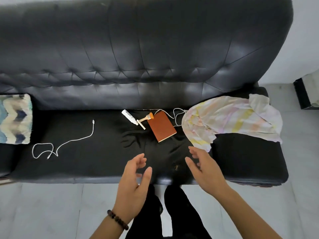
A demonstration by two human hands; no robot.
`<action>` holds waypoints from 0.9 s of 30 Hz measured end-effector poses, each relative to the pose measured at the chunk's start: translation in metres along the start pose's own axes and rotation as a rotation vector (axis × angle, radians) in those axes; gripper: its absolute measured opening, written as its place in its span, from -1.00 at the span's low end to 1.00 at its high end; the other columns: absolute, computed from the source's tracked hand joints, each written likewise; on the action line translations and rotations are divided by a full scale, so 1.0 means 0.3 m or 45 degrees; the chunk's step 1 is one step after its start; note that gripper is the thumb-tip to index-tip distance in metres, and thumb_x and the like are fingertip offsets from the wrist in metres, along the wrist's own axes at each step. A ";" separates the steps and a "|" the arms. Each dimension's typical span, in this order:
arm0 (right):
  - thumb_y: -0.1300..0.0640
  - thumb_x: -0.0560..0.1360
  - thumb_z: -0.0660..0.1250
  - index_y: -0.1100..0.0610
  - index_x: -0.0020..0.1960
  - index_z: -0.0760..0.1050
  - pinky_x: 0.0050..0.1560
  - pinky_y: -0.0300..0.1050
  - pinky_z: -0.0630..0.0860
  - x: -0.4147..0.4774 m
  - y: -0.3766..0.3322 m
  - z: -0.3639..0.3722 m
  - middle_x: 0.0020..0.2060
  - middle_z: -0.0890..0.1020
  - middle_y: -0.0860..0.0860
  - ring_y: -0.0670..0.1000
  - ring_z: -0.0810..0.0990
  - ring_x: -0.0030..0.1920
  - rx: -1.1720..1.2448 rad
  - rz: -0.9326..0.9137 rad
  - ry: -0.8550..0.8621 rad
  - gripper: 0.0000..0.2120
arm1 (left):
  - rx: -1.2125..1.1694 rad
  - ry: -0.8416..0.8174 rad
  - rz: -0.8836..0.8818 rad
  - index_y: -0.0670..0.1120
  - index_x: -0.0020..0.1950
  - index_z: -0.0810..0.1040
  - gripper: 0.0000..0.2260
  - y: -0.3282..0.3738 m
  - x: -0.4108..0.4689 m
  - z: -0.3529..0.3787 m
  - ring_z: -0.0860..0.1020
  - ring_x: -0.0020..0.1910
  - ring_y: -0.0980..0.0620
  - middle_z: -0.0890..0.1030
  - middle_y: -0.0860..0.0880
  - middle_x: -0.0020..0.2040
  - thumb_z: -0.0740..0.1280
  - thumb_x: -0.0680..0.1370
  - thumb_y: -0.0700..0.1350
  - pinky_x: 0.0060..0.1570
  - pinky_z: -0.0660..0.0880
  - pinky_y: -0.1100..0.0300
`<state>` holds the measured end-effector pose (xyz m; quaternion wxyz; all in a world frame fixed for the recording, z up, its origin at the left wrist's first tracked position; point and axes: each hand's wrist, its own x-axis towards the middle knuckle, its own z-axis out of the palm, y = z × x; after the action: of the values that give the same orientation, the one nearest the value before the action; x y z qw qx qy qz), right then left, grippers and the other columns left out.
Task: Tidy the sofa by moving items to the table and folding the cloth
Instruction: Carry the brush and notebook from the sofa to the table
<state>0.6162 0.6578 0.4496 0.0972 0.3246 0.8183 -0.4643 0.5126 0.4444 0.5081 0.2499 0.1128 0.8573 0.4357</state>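
Standing before the sofa point(155, 49), the person holds both hands over the front of the seat, touching nothing. Left hand point(136, 176): released, fingers loosely curved, empty. Right hand point(203, 171): released, fingers spread, empty, with its fingertips near the lower corner of the cloth point(229, 118).

The cloth lies crumpled on the right end of the seat. A notebook point(162, 127) sits mid-seat, with a brush point(145, 119) and a white tube point(129, 116) just beside it. One white cable point(69, 144) lies well apart to the left, near a cushion point(14, 118).

Assessment: clearing appears not yet begun, as every item is on the sofa. The next move calls for a forward reach and a firm hold on the notebook group or the cloth. No worktop is in view.
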 end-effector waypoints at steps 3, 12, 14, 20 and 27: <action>-0.11 0.62 0.22 -0.08 0.46 0.30 0.28 -0.06 0.49 0.199 0.031 0.021 0.32 0.48 -0.15 -0.15 0.47 0.29 -0.062 0.008 -0.013 -0.56 | -0.012 -0.075 -0.103 0.09 0.31 0.39 -0.70 -0.078 0.184 0.062 0.47 0.16 0.33 0.52 0.21 0.17 0.29 0.59 -0.09 0.04 0.47 0.40; -0.05 0.60 0.25 -0.05 0.45 0.33 0.22 -0.05 0.53 0.788 0.409 0.373 0.31 0.49 -0.07 -0.07 0.53 0.20 -0.228 0.105 -0.054 -0.57 | -0.091 -0.127 -0.404 -0.01 0.31 0.43 -0.69 -0.626 0.827 0.456 0.52 0.02 0.28 0.52 0.05 0.15 0.33 0.58 -0.08 -0.06 0.42 0.50; -0.02 0.59 0.27 -0.01 0.44 0.36 0.20 0.03 0.53 0.892 0.479 0.455 0.30 0.49 -0.02 0.00 0.55 0.20 -0.248 0.128 -0.024 -0.57 | -0.061 -0.130 -0.394 -0.03 0.33 0.42 -0.67 -0.752 0.944 0.531 0.52 0.04 0.20 0.51 0.00 0.19 0.34 0.57 -0.09 0.07 0.45 0.40; -0.13 0.57 0.27 0.04 0.48 0.30 0.24 0.02 0.44 1.139 0.573 0.660 0.35 0.42 0.06 0.13 0.46 0.31 -0.436 0.144 0.042 -0.46 | 0.187 -0.140 -0.337 -0.06 0.40 0.37 -0.58 -1.024 1.222 0.600 0.50 0.20 0.05 0.42 -0.03 0.31 0.32 0.57 -0.01 0.21 0.45 0.14; -0.42 0.42 0.28 0.18 0.55 0.17 0.27 0.16 0.38 1.217 0.629 0.861 0.34 0.46 0.21 0.26 0.43 0.28 -0.688 0.324 0.186 -0.06 | 0.980 0.042 0.190 -0.13 0.51 0.24 -0.41 -1.209 1.517 0.586 0.23 0.45 -0.20 0.26 -0.20 0.48 0.31 0.52 -0.02 0.35 0.30 -0.12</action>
<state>0.4156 0.6738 0.0081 0.1784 0.4193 0.8698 -0.1895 0.2273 0.5373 -0.0206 0.1430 0.2532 0.9514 0.1011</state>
